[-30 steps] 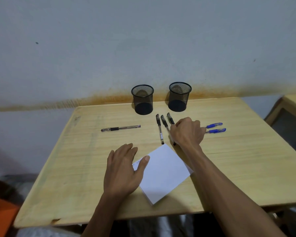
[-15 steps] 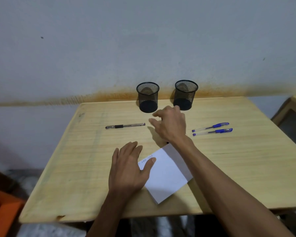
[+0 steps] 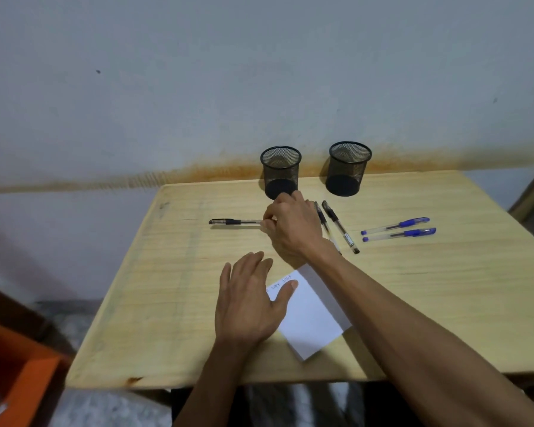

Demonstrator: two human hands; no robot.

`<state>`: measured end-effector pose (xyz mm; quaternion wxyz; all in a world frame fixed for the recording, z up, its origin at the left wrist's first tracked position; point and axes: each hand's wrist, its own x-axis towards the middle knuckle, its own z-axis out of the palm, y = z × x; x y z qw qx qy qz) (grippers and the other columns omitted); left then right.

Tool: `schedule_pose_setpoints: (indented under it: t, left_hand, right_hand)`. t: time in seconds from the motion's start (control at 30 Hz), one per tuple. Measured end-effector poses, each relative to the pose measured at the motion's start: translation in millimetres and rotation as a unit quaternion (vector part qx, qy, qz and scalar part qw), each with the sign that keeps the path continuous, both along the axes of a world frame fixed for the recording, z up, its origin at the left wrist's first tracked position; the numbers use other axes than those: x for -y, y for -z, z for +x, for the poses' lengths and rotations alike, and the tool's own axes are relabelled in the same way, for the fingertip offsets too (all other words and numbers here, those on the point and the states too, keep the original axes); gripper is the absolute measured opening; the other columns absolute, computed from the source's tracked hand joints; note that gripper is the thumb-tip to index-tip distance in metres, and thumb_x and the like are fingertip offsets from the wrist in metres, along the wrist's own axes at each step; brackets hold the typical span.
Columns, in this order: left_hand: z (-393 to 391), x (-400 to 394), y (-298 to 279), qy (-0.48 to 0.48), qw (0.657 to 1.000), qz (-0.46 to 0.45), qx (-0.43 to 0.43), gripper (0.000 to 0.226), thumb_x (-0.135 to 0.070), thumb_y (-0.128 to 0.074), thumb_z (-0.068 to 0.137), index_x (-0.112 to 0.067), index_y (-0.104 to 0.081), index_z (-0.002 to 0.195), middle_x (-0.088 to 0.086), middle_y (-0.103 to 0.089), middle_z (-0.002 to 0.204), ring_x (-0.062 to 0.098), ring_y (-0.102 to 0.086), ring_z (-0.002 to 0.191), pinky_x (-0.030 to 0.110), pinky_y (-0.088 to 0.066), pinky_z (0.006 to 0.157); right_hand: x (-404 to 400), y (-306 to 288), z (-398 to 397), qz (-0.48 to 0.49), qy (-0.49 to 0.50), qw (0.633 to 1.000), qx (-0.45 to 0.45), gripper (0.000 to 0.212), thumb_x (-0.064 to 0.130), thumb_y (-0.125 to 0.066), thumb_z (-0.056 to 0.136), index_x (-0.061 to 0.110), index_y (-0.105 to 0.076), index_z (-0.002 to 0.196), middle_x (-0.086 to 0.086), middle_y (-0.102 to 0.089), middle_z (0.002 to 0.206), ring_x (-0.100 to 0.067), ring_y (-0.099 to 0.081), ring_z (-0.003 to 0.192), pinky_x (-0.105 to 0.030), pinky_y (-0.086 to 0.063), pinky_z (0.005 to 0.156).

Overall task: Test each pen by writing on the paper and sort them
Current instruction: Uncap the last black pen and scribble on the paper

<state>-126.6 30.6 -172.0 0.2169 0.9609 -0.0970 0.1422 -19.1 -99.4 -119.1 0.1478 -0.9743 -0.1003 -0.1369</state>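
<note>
- Right hand [image 3: 293,226] has crossed left over the last second: it was over the black pens near the middle of the table, now it's at the lone black pen [image 3: 235,222] lying on its own on the left part of the table.
- Its fingertips are curled onto that pen's near end, pinching it. The pen is flat on the wood, not lifted yet.
- My read: next pen to test is picked, step in hand is the pickup; writing comes after.
- Left hand [image 3: 250,300] hasn't shifted: fingers straight, palm down, thumb on the paper's top-left corner, pinning it.
- Paper [image 3: 312,315]: white sheet, rotated diagonal, near the front edge of the table. A short line of scribbles at the top corner by the thumb, so some testing looks already done.
- Lone pen: clear barrel, black cap and grip, lying roughly parallel to the back edge.
- Two more black pens [image 3: 339,226] lie side by side just right of the right hand, one partly hidden by the wrist; two blue pens [image 3: 396,229] further right, parallel.
- Two black mesh cups [image 3: 280,172] at the back by the wall, both look empty, so nothing sorted yet.
</note>
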Motion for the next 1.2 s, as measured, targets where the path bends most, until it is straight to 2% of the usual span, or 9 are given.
schedule_pose_setpoints:
  t: [0.17,0.3,0.4,0.5,0.57,0.7,0.93,1.07,1.2]
  left_hand:
    - [-4,2,-8,-0.013,0.998,-0.061,-0.015,0.066,-0.070,-0.048,0.086,-0.020,-0.060,0.128,-0.005,-0.054,0.141,0.012,-0.043,0.134,0.046,-0.030,0.113]
    - [-13,4,-33,-0.077,0.963,-0.237,0.104,0.045,-0.047,-0.060,0.090,-0.022,-0.054,0.127,-0.004,-0.057,0.126,0.013,-0.048,0.118,0.043,-0.044,0.100]
    - [-18,17,-47,-0.005,0.973,-0.140,0.184,0.043,-0.028,-0.065,0.093,-0.019,-0.055,0.133,0.003,-0.056,0.132,0.019,-0.047,0.123,0.038,-0.037,0.103]
    - [-20,33,-54,0.059,0.977,-0.068,0.192,0.028,-0.026,-0.064,0.090,-0.019,-0.068,0.117,-0.001,-0.069,0.113,0.018,-0.057,0.108,0.036,-0.035,0.098]
    - [-22,39,-57,0.083,0.977,-0.080,0.181,0.020,-0.025,-0.063,0.089,-0.019,-0.072,0.105,-0.004,-0.072,0.100,0.020,-0.062,0.094,0.032,-0.036,0.087]
    - [-28,51,-66,0.123,0.974,-0.111,0.157,0.017,-0.019,-0.062,0.090,-0.015,-0.073,0.103,0.000,-0.071,0.094,0.020,-0.061,0.085,0.037,-0.045,0.077]
    - [-31,57,-77,0.131,0.972,-0.148,0.128,0.016,-0.017,-0.066,0.089,-0.012,-0.074,0.102,0.001,-0.073,0.093,0.018,-0.065,0.082,0.042,-0.055,0.073]
    - [-33,53,-88,0.143,0.971,-0.133,0.141,0.015,-0.017,-0.066,0.088,-0.012,-0.077,0.097,0.000,-0.075,0.088,0.015,-0.067,0.078,0.032,-0.054,0.070]
    - [-20,14,-89,0.050,0.973,-0.213,0.067,0.012,-0.010,-0.070,0.088,-0.019,-0.078,0.091,-0.018,-0.071,0.080,0.000,-0.067,0.078,0.012,-0.049,0.070]
  right_hand:
    - [54,-18,-59,0.282,0.017,0.957,-0.066,0.017,0.031,-0.069,0.095,0.017,-0.077,0.099,0.001,-0.076,0.092,-0.015,-0.067,0.087,-0.032,-0.052,0.074]
    - [102,-30,-110,0.316,0.017,0.947,-0.059,0.009,0.025,-0.070,0.095,0.020,-0.078,0.094,0.009,-0.076,0.084,-0.006,-0.067,0.082,-0.023,-0.049,0.070]
    - [123,-37,-128,0.289,0.002,0.954,-0.079,0.009,0.022,-0.069,0.096,0.022,-0.078,0.093,0.008,-0.075,0.083,-0.006,-0.064,0.077,-0.026,-0.048,0.071]
    - [137,-44,-138,0.338,-0.024,0.938,-0.079,0.010,0.021,-0.071,0.095,0.024,-0.077,0.087,0.012,-0.072,0.073,0.000,-0.057,0.065,-0.018,-0.044,0.063]
    - [142,-50,-145,0.414,-0.026,0.908,-0.062,0.007,0.017,-0.073,0.093,0.018,-0.078,0.087,0.012,-0.071,0.069,0.000,-0.059,0.064,-0.013,-0.045,0.064]
    - [131,-51,-157,0.593,0.001,0.803,-0.061,0.005,0.013,-0.076,0.089,0.016,-0.075,0.093,0.001,-0.076,0.078,-0.010,-0.073,0.074,-0.023,-0.058,0.070]
    - [101,-38,-151,0.618,0.015,0.782,-0.079,0.005,0.021,-0.073,0.092,0.020,-0.077,0.089,0.002,-0.077,0.077,-0.009,-0.072,0.077,-0.026,-0.057,0.070]
    - [105,-44,-145,0.599,-0.032,0.794,-0.101,0.006,0.013,-0.072,0.092,0.013,-0.077,0.088,0.002,-0.074,0.073,-0.009,-0.071,0.072,-0.023,-0.058,0.070]
    - [136,-56,-132,0.715,0.006,0.698,-0.035,0.008,0.014,-0.072,0.089,0.006,-0.073,0.090,-0.006,-0.069,0.074,-0.011,-0.066,0.066,-0.021,-0.056,0.064]
